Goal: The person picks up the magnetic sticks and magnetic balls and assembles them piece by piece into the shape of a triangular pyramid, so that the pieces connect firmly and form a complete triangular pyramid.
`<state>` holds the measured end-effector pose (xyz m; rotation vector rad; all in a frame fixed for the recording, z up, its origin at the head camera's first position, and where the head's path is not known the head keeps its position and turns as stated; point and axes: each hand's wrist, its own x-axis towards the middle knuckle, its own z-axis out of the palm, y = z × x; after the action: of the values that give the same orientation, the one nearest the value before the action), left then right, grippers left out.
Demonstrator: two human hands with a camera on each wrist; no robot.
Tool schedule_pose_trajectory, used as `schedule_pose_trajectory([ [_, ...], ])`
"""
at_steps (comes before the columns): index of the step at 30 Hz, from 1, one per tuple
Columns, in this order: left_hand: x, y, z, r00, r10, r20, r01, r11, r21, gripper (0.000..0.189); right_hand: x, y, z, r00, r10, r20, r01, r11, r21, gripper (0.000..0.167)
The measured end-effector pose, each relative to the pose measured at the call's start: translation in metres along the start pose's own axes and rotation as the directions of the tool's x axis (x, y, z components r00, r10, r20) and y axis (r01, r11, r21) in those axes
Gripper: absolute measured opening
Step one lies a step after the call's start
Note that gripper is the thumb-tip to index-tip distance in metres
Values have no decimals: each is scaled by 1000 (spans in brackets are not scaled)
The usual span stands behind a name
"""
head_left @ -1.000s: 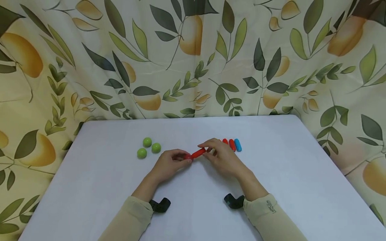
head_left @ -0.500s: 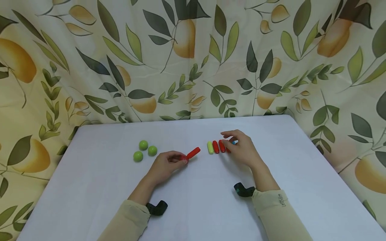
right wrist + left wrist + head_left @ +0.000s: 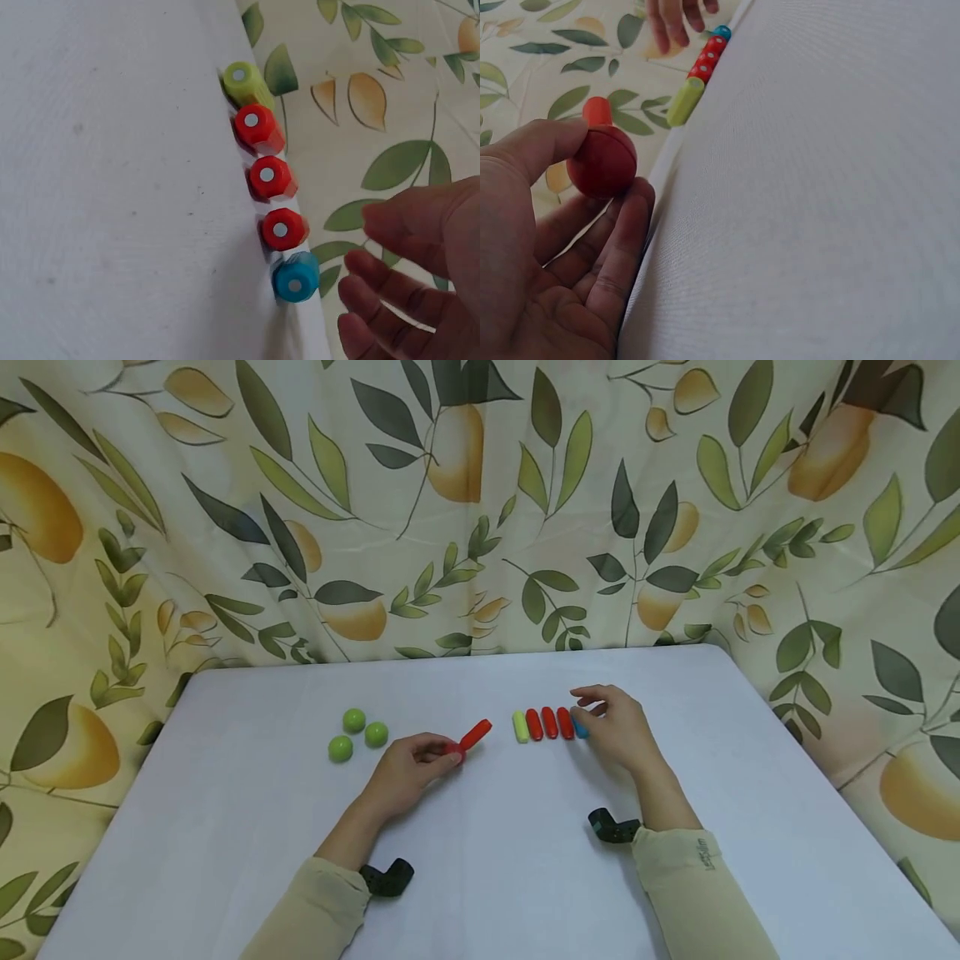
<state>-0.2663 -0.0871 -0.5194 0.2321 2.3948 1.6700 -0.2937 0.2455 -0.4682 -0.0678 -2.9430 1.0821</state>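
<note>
My left hand (image 3: 408,777) pinches a red ball (image 3: 604,161) between thumb and fingertips. A short red rod (image 3: 476,734) sticks out of the ball, slanting up to the right. My right hand (image 3: 617,727) hovers by the right end of a row of rods, thumb and fingers apart and holding nothing. Closest to it is a blue rod (image 3: 295,277), partly covered by the hand in the head view. Beside the blue one lie three red rods (image 3: 268,178) and a yellow-green rod (image 3: 246,82), each showing a pale disc on its end.
Three green balls (image 3: 354,720) sit together on the white table (image 3: 480,877), left of my left hand. Behind the table hangs a cloth (image 3: 450,552) printed with leaves and fruit. A black wrist camera (image 3: 388,877) juts from the left sleeve.
My right hand has left the red rod on the ball and moved right to the end of the row. The yellow-green and red rods are now uncovered. My left hand keeps its pinch.
</note>
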Motion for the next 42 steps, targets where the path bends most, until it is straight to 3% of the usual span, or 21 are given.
schedule_pose_trajectory([
  [8,-6,-10,-4,998,-47,-41,47,999,-6,23,5,2,11,992,106,75,-104,994,-29,41],
  [19,-7,-14,-4,999,-22,-35,20,999,-46,24,4,2,15,982,163,93,-158,986,-58,41],
  [31,0,-6,-3,999,-32,-7,32,998,-58,22,1,2,7,974,222,40,-217,971,-100,42],
  [42,5,-4,-5,1000,-14,8,14,999,-48,23,2,2,3,975,219,29,-215,970,-114,42],
])
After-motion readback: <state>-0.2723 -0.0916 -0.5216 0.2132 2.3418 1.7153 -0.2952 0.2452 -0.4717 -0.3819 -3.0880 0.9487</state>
